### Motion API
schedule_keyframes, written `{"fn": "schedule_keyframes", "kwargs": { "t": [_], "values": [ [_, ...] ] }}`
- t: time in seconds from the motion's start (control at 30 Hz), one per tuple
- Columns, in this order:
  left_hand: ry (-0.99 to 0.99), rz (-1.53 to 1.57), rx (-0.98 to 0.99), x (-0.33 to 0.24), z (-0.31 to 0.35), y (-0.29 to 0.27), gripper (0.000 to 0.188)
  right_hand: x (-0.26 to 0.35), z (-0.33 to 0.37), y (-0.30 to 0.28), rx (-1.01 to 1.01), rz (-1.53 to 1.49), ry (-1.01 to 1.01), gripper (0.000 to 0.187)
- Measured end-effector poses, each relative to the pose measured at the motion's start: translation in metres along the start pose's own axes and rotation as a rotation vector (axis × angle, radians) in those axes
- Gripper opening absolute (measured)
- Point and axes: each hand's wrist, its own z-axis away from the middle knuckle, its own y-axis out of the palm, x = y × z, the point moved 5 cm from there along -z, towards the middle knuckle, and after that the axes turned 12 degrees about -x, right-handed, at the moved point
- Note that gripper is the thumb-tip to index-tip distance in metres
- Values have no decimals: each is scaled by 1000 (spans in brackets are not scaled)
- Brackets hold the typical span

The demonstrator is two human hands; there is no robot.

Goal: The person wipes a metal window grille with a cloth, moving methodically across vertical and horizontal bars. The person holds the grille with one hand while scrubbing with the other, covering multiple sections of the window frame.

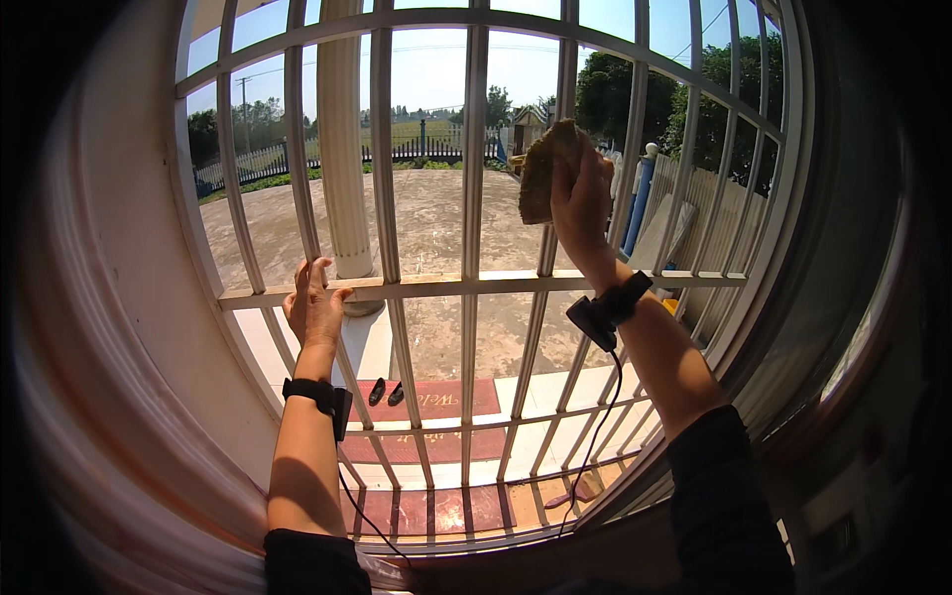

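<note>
A white metal window grille (476, 149) with upright bars and cross rails stands in front of me. Where an upright bar meets the middle cross rail (446, 288), my left hand (315, 305) is closed around the metal. Higher up on the right, my right hand (583, 198) grips a folded brown cloth (537, 180), its edge uneven and frayed-looking. The cloth is beside an upright bar; whether it touches the bar I cannot tell. Each wrist wears a black strap with a small device and a dark cable.
Beyond the grille lie red mats (436, 400) with a pair of dark shoes (378, 392) on one. A round column (347, 149) rises outside at left. A blue post (640, 198) stands at right. The window frame and wall (149, 248) border the left side.
</note>
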Motion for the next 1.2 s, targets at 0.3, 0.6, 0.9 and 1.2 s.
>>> {"fn": "schedule_keyframes", "kwargs": {
  "t": [0.3,0.6,0.9,1.2],
  "values": [
    [67,33,-71,0,3,0,58,-45,-6,76,287,684,-224,43],
    [2,-45,10,-1,0,1,60,-37,103,-40,625,289,173,23],
    [16,-25,-40,-6,2,-5,56,-17,-169,34,-284,-27,-281,22],
    [79,10,-92,-6,5,-6,58,39,-150,165,-163,72,-137,21]
  ]
}}
